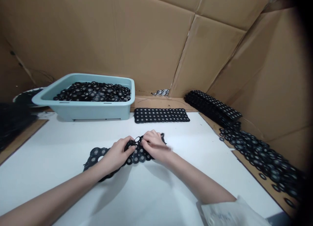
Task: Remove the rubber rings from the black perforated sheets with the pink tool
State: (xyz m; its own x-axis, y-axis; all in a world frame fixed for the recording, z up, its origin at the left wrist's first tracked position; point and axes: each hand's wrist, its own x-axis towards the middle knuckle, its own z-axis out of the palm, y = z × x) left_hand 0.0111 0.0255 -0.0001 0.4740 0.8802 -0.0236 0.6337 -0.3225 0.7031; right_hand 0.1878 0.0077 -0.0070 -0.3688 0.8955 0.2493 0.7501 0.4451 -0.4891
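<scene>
Your black dotted sheet [135, 158] sits mid-bench, pinched by your left hand [118, 155] and right hand [154, 145]; uneven pulling could bunch it or strain its joins. The white bench [137, 200] offers room nearest you; the blue tub [93, 111] and finished-looking strip [161, 115] bound its far side.

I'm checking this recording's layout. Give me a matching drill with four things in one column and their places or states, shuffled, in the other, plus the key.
Column one
1. Basin
2. Panel stack
3. Single panel
4. Left hand

Column two
A. On the dotted piece
B. Pale blue, with black discs inside
C. By the right-hand cardboard
D. Flat, next to the basin

Pairs: 1-B, 2-C, 3-D, 4-A
</scene>
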